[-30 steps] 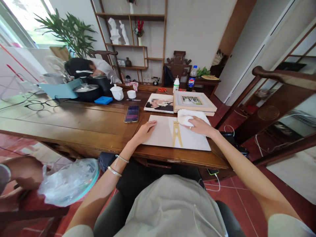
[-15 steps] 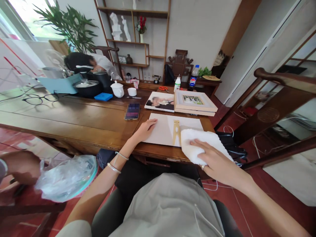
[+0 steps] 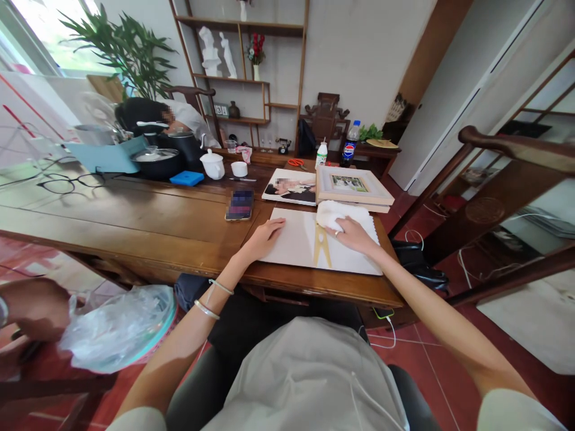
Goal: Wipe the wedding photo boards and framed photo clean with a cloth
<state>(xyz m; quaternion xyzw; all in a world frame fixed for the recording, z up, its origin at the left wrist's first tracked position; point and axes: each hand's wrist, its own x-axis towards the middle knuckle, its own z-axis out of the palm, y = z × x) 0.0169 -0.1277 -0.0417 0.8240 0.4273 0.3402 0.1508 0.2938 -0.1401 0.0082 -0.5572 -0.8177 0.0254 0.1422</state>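
A flat white board lies on the wooden table in front of me, with a tan A-shaped piece near its middle. My left hand rests on the board's left edge, fingers stretched out and holding nothing. Bunched under my right hand is a white fluffy cloth, which I grip against the board's far part. The cloth covers the top of the A-shaped piece and reaches toward the board's right edge.
Behind the board are a photo panel and stacked white frames. A phone, white teapot, blue sponge-like block and glasses lie leftward. A person leans over the far side.
My right hand has moved the cloth away from me, from the board's near right corner up to its far side. My left hand stays in place.
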